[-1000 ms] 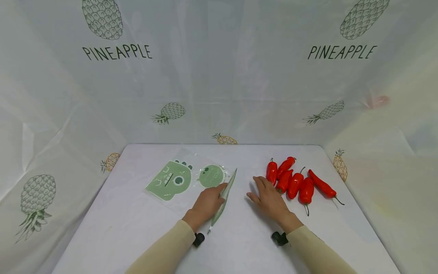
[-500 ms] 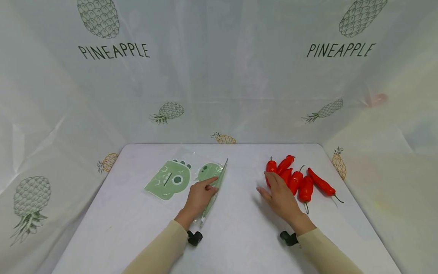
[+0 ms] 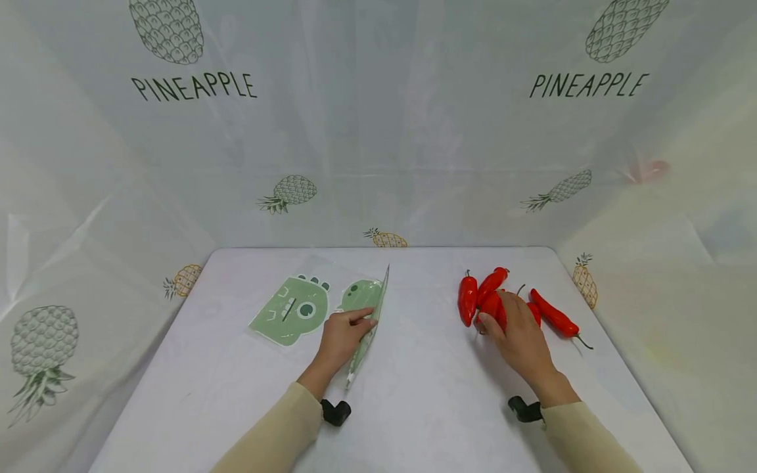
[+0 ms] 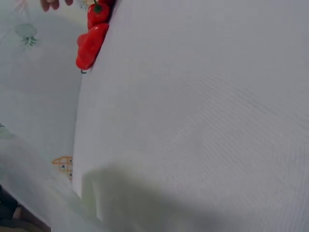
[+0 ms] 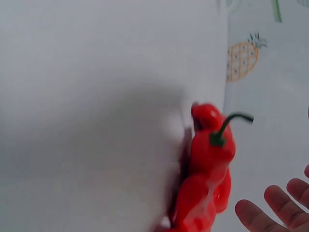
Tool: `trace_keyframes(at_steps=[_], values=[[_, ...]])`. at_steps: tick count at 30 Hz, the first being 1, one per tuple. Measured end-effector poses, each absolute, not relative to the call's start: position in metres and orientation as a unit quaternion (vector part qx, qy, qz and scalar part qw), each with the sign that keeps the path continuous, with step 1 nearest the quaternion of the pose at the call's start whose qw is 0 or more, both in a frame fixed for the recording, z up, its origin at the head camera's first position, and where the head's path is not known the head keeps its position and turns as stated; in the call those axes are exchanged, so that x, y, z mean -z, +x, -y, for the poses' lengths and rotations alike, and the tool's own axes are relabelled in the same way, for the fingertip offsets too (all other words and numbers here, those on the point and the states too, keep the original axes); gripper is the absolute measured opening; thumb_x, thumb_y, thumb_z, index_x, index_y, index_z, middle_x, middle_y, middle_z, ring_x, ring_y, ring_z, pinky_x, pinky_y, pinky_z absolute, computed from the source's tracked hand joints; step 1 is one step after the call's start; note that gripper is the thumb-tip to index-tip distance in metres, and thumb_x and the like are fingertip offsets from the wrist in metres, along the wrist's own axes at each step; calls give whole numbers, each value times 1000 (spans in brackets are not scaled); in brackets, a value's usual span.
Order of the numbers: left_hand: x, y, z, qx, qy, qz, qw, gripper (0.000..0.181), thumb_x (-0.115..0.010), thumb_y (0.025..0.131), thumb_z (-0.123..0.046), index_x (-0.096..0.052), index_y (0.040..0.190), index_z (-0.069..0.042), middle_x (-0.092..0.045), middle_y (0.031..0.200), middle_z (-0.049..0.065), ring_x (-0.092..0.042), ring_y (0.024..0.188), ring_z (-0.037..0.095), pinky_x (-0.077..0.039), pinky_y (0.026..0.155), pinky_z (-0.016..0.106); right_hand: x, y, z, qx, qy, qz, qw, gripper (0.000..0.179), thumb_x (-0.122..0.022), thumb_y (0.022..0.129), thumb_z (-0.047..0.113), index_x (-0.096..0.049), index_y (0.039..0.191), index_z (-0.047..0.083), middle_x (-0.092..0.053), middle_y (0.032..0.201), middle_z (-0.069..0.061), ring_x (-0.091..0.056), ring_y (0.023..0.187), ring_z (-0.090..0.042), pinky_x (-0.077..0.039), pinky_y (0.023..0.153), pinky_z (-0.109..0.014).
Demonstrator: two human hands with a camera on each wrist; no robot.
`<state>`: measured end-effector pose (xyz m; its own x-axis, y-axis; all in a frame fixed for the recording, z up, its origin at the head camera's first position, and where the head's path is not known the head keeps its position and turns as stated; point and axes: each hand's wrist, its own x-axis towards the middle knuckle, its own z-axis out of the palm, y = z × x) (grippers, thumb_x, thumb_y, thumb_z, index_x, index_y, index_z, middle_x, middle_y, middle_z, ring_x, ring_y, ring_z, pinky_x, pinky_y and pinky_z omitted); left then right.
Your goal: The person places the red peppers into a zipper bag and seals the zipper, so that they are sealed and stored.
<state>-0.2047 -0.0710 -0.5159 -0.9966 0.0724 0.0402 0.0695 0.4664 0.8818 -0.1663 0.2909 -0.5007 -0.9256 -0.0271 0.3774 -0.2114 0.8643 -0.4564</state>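
A clear plastic bag with green cartoon figures lies on the table, its right edge raised. My left hand pinches that edge between thumb and fingers. Over the middle of a group of red peppers, my right hand hangs with its thumb beside one pepper. Parts of several peppers are hidden under it. In the right wrist view, the right hand's fingers look spread, apart from a pepper with a curved green stem. A blurred pale green shape fills the lower left of the left wrist view.
A white table carries everything. One long pepper lies at the group's right, near the table's right edge. Pineapple-printed sheeting surrounds the back and sides.
My right hand has moved rightward, from beside the peppers to over the middle ones. My left hand has shifted slightly left with the bag's raised edge.
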Motion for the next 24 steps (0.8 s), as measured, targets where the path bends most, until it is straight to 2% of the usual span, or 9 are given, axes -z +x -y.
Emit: trace_keyframes(at_steps=[4, 11, 17, 20, 24], values=[[515, -205, 72, -530, 32, -847, -17, 27, -78, 96, -26, -81, 121, -16, -81, 101, 1, -71, 97, 13, -57, 82, 31, 500, -163, -303, -250, 39, 951, 176, 72, -79, 95, 20, -42, 152, -5, -49, 149, -30, -46, 135, -49, -52, 96, -71], [514, -205, 74, -553, 15, -833, -21, 20, -80, 95, -27, -84, 111, -14, -78, 92, 0, -66, 84, 10, -54, 72, 26, 496, -157, -323, -238, -23, 960, 143, 77, -74, 99, 25, -34, 157, -4, -41, 154, -34, -41, 138, -54, -49, 95, -75], [511, -203, 75, -549, 9, -836, -18, 18, -80, 95, -29, -84, 106, -14, -76, 89, -2, -65, 82, 10, -53, 70, 26, 499, -159, -341, -237, -65, 959, 140, 76, -70, 101, 24, -32, 160, -4, -41, 152, -37, -42, 135, -57, -49, 94, -75], [509, -202, 75, -546, 6, -838, -12, 18, -80, 95, -30, -84, 104, -15, -77, 88, -3, -65, 81, 10, -53, 69, 25, 502, -162, -347, -237, -91, 960, 120, 76, -68, 101, 25, -31, 160, -5, -43, 150, -39, -44, 133, -58, -51, 93, -73], [507, -202, 75, -542, 5, -840, -5, 18, -79, 96, -31, -84, 104, -15, -77, 88, -3, -65, 81, 9, -53, 69, 25, 505, -166, -352, -254, -124, 955, 87, 77, -69, 102, 29, -32, 161, -5, -50, 142, -38, -51, 124, -55, -59, 85, -65]])
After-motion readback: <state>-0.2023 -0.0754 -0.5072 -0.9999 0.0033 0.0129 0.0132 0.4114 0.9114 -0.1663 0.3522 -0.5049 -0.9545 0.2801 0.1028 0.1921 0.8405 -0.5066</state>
